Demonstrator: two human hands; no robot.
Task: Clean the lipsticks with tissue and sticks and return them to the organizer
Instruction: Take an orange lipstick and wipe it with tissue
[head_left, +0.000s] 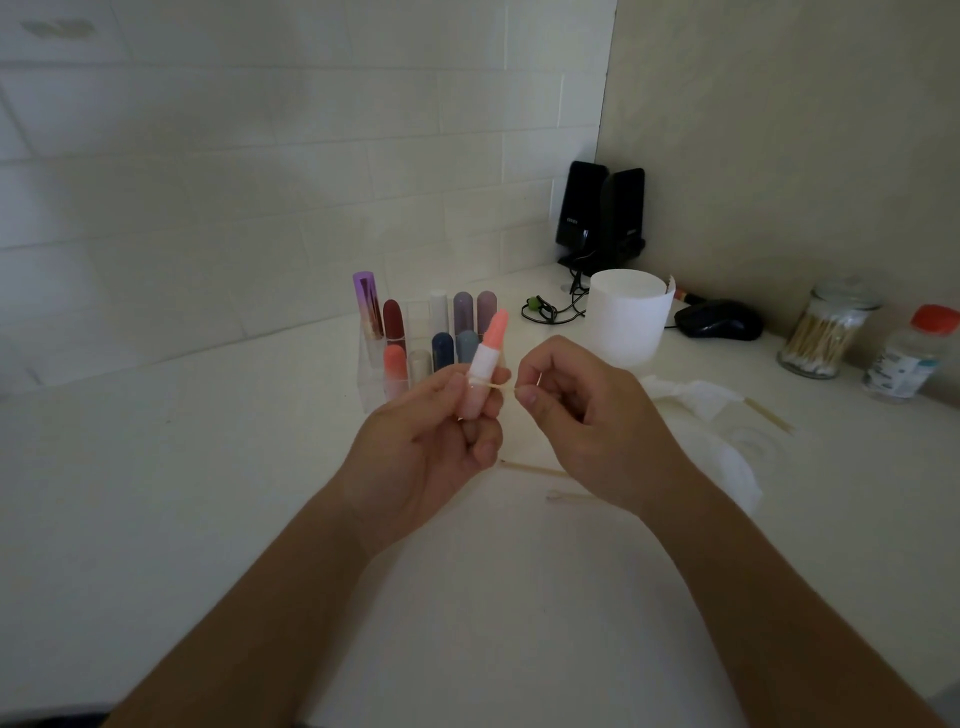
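Standing upright in the slots of the clear organizer (374, 384), the other capped lipsticks (443, 351) sit at about 11 o'clock from the left hand (431, 447). That hand is raised above the desk (208, 467), and its grip is closed round the pale base of one uncapped lipstick (485, 358). Thumb and fingers are curled about the tube. The tube's long axis runs from 7 o'clock at the base to 1 o'clock at the coral tip, so the tip points up and away, in front of the organizer.

A thin wooden stick (501, 385) lies crosswise to that axis, its end touching the tube just below the white collar. It leads off toward 3 o'clock into the right hand (587, 415), whose grip pinches it between thumb and curled fingers.

The working seam therefore lies at 9 o'clock from the right hand, very near. The coming stroke probably turns on keeping the stick across the tube while the left hand rolls it.

Two spare sticks (535, 470) lie on the desk beneath the hands. The crumpled tissue (717, 415) rests at 4 o'clock from the right hand, the nearer one to it. Farther right stand a jar (826, 332) of swabs and a red-capped bottle (909, 358).
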